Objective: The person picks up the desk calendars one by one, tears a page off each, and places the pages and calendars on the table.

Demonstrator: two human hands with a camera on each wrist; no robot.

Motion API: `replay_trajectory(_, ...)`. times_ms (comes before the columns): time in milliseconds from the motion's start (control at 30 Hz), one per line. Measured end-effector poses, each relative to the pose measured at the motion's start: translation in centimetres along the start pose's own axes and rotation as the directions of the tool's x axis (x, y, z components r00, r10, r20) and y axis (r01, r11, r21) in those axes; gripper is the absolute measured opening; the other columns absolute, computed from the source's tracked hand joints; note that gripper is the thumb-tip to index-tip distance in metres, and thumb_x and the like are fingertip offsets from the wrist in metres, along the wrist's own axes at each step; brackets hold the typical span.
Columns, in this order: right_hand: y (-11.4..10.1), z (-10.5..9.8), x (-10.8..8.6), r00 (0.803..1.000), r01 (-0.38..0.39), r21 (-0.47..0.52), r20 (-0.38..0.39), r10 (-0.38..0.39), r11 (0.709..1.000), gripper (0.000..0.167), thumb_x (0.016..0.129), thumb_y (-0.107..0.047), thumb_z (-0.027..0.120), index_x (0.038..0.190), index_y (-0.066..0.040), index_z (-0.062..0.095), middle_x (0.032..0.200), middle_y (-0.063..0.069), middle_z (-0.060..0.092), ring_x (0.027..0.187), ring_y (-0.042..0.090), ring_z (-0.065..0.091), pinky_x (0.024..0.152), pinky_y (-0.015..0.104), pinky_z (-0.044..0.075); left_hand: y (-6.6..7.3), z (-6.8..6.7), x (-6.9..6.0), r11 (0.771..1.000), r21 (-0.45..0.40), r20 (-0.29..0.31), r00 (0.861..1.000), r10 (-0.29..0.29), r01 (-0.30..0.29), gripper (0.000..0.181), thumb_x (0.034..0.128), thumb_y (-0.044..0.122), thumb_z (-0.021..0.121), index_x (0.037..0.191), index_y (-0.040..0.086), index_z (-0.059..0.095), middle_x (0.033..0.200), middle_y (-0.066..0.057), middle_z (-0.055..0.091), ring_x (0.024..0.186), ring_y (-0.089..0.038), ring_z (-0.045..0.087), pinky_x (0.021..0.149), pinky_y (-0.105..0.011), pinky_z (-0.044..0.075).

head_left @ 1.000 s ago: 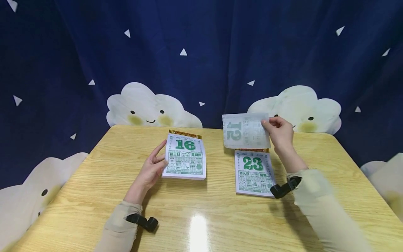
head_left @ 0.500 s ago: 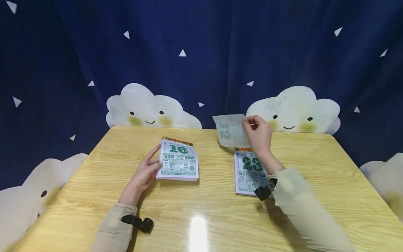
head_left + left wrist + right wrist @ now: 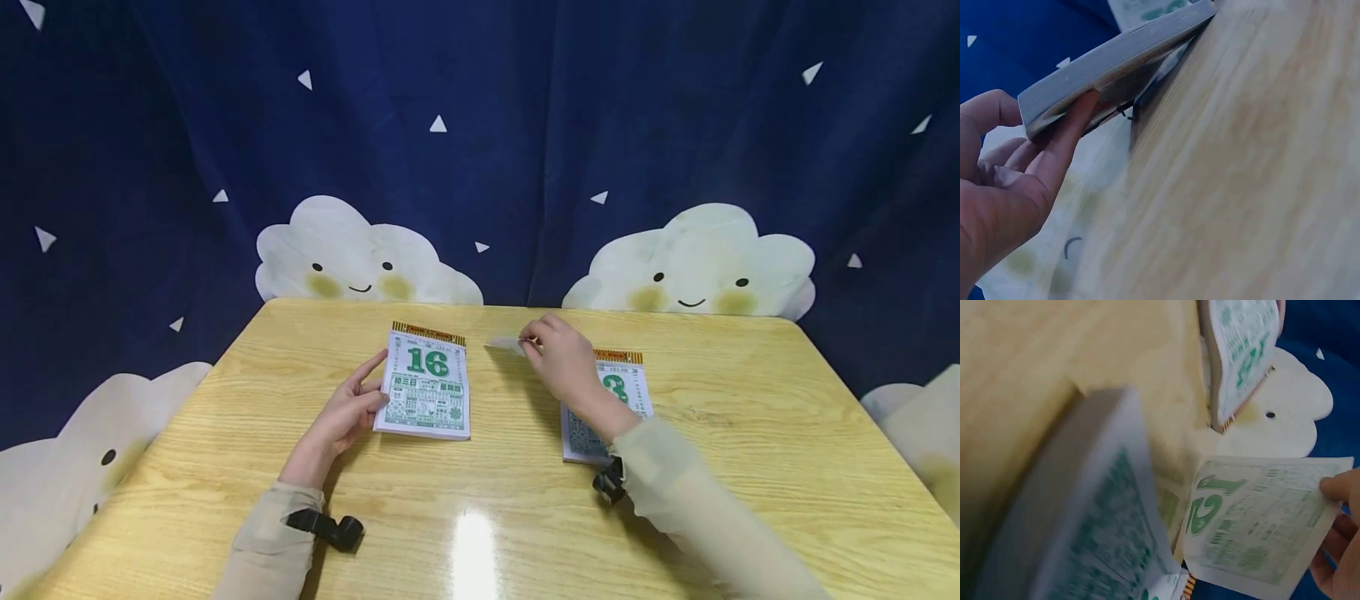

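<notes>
In the head view my left hand [image 3: 345, 421] holds the left edge of a tear-off calendar [image 3: 426, 400] whose top page reads 16. The left wrist view shows fingers beneath the thick pad [image 3: 1110, 65], whose near edge is lifted off the table. My right hand [image 3: 566, 362] pinches a thin loose calendar sheet [image 3: 506, 344] low over the table, between the two calendars. Its printed 12 shows in the right wrist view, on the sheet [image 3: 1250, 528]. A second tear-off calendar [image 3: 634, 385] lies under my right forearm, which hides part of its number.
The wooden table [image 3: 420, 517] spreads out beneath both arms. A dark blue curtain [image 3: 510, 150] with white triangles and smiling clouds hangs behind its far edge. Each wrist wears a black camera mount, such as the left mount [image 3: 330, 527].
My right hand has moved left and down with the sheet, which has swung from facing the camera to nearly flat. The calendar in my left hand has shifted a little left.
</notes>
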State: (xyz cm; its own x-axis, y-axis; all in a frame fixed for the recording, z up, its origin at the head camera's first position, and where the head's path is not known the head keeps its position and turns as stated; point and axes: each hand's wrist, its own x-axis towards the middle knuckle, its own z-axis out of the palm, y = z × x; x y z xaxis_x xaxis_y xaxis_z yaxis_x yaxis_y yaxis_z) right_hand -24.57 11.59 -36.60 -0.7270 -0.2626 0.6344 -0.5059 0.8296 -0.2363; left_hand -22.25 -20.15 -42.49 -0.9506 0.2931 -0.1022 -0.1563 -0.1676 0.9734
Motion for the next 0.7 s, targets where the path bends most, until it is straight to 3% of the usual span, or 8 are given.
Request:
replay_trajectory(167, -1.0, 0.6, -1.0, 0.991, 0.053, -0.040, 0.122, -0.048, 0.998, 0.002, 0.079, -0.015, 0.069, 0.079, -0.014, 0.068, 0.079, 0.000, 0.062, 0.064, 0.015, 0.058, 0.053, 0.028, 0.047, 0.3, -0.1, 0.1, 0.998, 0.061, -0.016, 0.999, -0.032, 0.033, 0.079, 0.0814, -0.010, 0.043, 0.147, 0.023, 0.015, 0.140, -0.023, 0.035, 0.091, -0.017, 0.063, 0.066, -0.027, 0.053)
replay_trajectory(400, -2.2, 1.6, -2.3, 0.962, 0.135, -0.077, 0.247, -0.112, 0.988, 0.004, 0.075, -0.013, 0.070, 0.077, -0.014, 0.067, 0.075, -0.001, 0.061, 0.063, 0.013, 0.057, 0.052, 0.026, 0.045, 0.7, -0.4, 0.0, 0.979, 0.193, -0.054, 0.997, -0.063, 0.072, 0.080, 0.0803, -0.008, 0.047, 0.147, 0.022, 0.016, 0.137, -0.023, 0.040, 0.073, -0.006, 0.057, 0.051, -0.015, 0.036)
replay_trajectory(533, -2.8, 2.2, -2.8, 0.942, 0.155, -0.090, 0.314, -0.120, 0.984, 0.007, 0.074, -0.015, 0.071, 0.077, -0.014, 0.065, 0.074, -0.001, 0.059, 0.065, 0.012, 0.056, 0.052, 0.027, 0.045, 0.8, -0.5, -0.1, 0.966, 0.244, -0.116, 0.991, -0.063, 0.090, 0.076, 0.0802, -0.006, 0.050, 0.146, 0.018, 0.021, 0.133, -0.024, 0.043, 0.075, -0.007, 0.058, 0.055, -0.017, 0.043)
replay_trajectory(700, -3.7, 2.8, -3.4, 0.914, 0.135, -0.068, 0.393, -0.098, 0.989, 0.007, 0.074, -0.014, 0.071, 0.076, -0.014, 0.065, 0.074, -0.002, 0.059, 0.066, 0.012, 0.057, 0.052, 0.027, 0.045, 0.7, -0.7, -0.1, 0.947, 0.291, -0.214, 0.974, -0.071, 0.133, 0.071, 0.0794, -0.004, 0.054, 0.143, 0.012, 0.028, 0.125, -0.020, 0.047, 0.079, -0.008, 0.058, 0.065, -0.020, 0.050)
